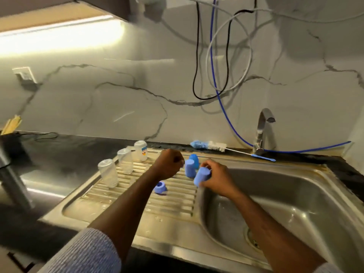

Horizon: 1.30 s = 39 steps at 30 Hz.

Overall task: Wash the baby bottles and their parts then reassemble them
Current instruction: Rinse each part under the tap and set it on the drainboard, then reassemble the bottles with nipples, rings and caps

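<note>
Three clear baby bottles stand upside down on the steel drainboard (122,201): one at the front left (108,173), one in the middle (125,161), one at the back with a printed label (141,150). My right hand (214,179) grips a blue cap (201,176) at the drainboard's right edge. Two more blue caps stand just behind it, one nearer (189,168) and one farther (194,160). A blue collar ring (160,187) lies on the drainboard below my left forearm. My left hand (169,164) is curled in a fist; what it holds, if anything, is hidden.
The sink basin (275,209) lies to the right, with a drain (253,238) and a faucet (263,131) behind it. A bottle brush (212,146) lies along the back rim. Cables and a blue hose (222,99) hang on the marble wall. Dark counter (59,154) extends left.
</note>
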{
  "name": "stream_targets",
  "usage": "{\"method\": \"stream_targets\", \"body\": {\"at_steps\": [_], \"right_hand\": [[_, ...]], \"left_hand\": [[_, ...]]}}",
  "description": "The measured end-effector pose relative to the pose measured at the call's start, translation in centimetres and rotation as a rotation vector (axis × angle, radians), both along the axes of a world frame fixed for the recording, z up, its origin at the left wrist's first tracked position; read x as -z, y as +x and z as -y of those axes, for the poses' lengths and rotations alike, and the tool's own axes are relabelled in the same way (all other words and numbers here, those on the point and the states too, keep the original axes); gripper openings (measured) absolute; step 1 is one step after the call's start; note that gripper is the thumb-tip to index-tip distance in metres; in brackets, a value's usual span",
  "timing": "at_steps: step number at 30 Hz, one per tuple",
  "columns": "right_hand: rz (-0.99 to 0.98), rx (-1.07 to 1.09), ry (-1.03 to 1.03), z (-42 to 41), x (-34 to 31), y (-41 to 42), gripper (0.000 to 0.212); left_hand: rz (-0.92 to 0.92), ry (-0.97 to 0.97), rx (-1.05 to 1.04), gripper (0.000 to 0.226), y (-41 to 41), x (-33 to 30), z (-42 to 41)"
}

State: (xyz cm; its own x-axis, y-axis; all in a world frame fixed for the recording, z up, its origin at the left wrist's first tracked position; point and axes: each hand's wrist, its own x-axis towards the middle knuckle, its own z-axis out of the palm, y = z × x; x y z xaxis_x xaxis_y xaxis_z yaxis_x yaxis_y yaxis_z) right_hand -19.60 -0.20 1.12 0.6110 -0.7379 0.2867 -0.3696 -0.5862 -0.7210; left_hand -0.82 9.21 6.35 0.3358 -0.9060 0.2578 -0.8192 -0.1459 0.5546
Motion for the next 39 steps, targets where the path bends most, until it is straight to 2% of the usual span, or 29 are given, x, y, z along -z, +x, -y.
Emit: {"method": "stream_targets", "body": {"at_steps": [4, 10, 15, 23, 25, 29, 35, 39], "right_hand": [[-0.125, -0.051, 0.041, -3.3, -0.2, 4.7, 0.054], [-0.185, -0.060, 0.049, -4.7, 1.1, 6.1, 0.057], [-0.204, -0.101, 0.125, -4.0, 0.3, 5.9, 0.076], [-0.079, -0.034, 0.016, -2.0, -2.9, 8.8, 0.026], [-0.074, -0.006, -0.033, -1.2, -3.7, 10.2, 0.020], [-0.246, -0.040, -0.133, 1.2, -5.2, 13.7, 0.008], [-0.634, -0.167, -0.335, 4.1, -5.5, 20.7, 0.029], [-0.824, -0.217, -0.320, 5.4, -4.3, 23.8, 0.040]], "left_hand": [[0.003, 0.036, -0.056, 0.009, 3.5, 0.2, -3.6], [-0.088, 0.056, -0.120, 0.012, 7.6, 2.1, -7.7], [-0.144, 0.012, -0.159, 0.017, 9.3, 2.4, -8.8], [-0.203, -0.035, -0.158, 0.013, 10.2, 2.4, -7.8], [-0.213, -0.049, -0.158, 0.009, 10.4, 2.3, -6.9], [-0.221, -0.094, -0.175, 0.005, 10.9, 2.1, -4.6], [-0.221, -0.135, -0.201, 0.008, 12.5, 2.6, -2.5], [-0.277, -0.148, -0.226, 0.010, 14.0, 3.0, -1.8]]}}
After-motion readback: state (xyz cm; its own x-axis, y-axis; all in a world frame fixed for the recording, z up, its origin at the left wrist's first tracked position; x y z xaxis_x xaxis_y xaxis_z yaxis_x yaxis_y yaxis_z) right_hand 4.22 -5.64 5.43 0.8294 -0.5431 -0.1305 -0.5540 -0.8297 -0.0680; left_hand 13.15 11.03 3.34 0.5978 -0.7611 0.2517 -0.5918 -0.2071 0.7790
